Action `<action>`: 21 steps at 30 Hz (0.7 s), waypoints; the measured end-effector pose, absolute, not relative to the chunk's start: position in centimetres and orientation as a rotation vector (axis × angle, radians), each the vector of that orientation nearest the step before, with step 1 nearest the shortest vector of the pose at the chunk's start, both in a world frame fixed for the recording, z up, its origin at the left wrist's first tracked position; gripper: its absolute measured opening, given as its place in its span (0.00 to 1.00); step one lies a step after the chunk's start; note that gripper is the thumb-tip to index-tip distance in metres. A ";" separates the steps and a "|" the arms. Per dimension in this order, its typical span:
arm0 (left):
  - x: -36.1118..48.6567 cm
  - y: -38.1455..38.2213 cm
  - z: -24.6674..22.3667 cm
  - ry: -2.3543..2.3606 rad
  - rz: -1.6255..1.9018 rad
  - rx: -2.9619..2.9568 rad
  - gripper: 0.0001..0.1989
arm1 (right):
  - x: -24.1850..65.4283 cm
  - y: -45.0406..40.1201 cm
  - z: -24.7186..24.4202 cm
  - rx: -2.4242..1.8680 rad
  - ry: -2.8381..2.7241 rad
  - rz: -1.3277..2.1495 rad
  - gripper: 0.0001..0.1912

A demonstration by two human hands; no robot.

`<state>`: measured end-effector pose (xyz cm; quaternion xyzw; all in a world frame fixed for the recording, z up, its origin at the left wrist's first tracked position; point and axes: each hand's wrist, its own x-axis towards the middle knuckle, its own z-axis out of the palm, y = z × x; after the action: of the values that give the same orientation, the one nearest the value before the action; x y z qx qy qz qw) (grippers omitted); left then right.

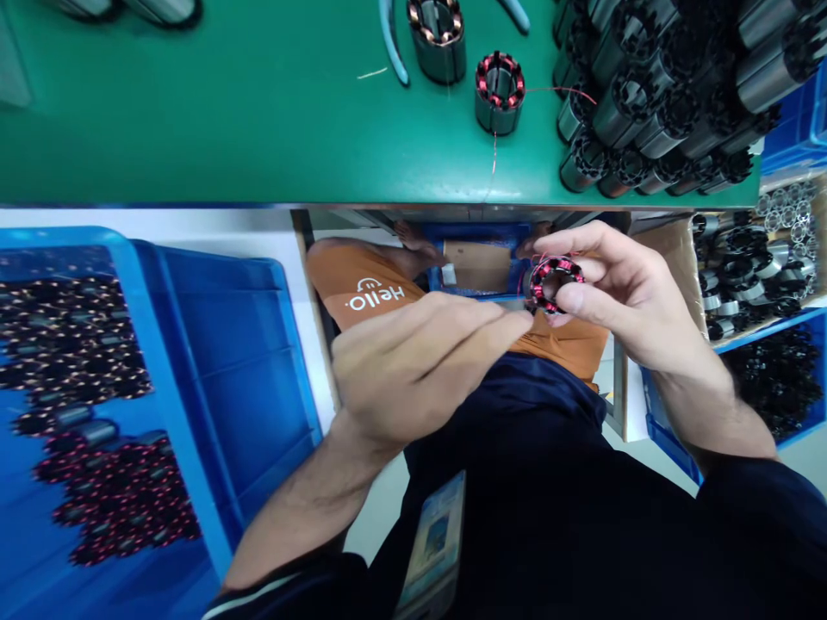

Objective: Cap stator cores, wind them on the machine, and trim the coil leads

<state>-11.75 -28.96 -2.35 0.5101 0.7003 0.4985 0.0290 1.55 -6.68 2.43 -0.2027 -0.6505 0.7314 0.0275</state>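
My right hand [630, 288] grips a motor stator [536, 291] with red wire windings, thumb and fingers around its wall, its ring end facing up toward me. My left hand [426, 366] is closed, its fingers pressed together, with the fingertips at the stator's left edge. Whatever they pinch is hidden; thin red wire ends show near the rim. On the green table [258, 129] ahead stands another red-wound stator [500, 95] with loose wire ends. Beside it is a copper-wound stator [439, 47].
Blue curved handles [393, 43] lie by the copper-wound stator. Stacked bare stator cores [646, 112] crowd the table's right end. At left, a blue bin [122, 258] holds many wound stators. Boxes of metal parts [749, 267] stand at right. The table edge runs just beyond my hands.
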 end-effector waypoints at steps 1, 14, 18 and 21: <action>-11.6 -28.7 -3.2 2.189 1.522 1.685 0.08 | 1.8 -6.5 2.3 -0.629 -1.996 2.241 0.25; -10.2 -25.2 -3.8 1.663 2.083 0.799 0.06 | 1.6 -7.9 1.2 -0.539 -1.959 2.105 0.23; -9.7 -24.9 -5.3 1.372 1.937 0.394 0.17 | 2.1 -7.6 0.9 -0.518 -1.990 2.133 0.27; -10.4 -25.4 -5.4 1.406 1.961 0.474 0.10 | 2.5 -7.7 0.7 -0.517 -2.077 2.078 0.32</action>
<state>-10.38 -25.45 -5.39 0.1816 0.5388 0.7515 0.3345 2.50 -7.73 0.71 -0.1729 -0.6941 0.6943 0.0794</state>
